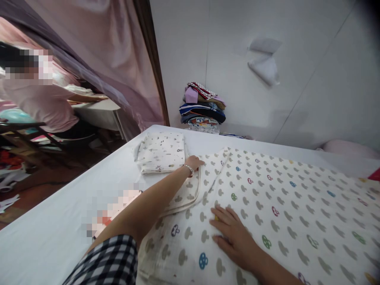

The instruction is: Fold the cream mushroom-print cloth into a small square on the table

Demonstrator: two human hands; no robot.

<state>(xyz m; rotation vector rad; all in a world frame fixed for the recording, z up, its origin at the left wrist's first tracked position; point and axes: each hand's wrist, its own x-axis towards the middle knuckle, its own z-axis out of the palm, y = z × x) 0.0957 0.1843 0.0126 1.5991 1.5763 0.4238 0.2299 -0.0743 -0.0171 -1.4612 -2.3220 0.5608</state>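
A white muslin blanket (pixel 261 206) printed with grey and coloured mushrooms is spread over the table, its left part folded in layers with a bound, rounded edge. My left hand (pixel 194 162), a bracelet at its wrist, rests at the far side of the folded layers. One finger points right along the cloth; the others are partly hidden. Nearer to me, my right hand (pixel 233 235) lies open on the blanket with its fingers spread. Just left of my left hand sits a folded white cloth (pixel 162 152) with a small print.
The table (pixel 59 221) has a white cover. A pixelated flat item (pixel 114 213) lies beside my left forearm. Stacked folded fabrics (pixel 202 107) stand past the far edge by the wall. Behind a pink curtain (pixel 118 51), another person (pixel 41 99) sits at a table.
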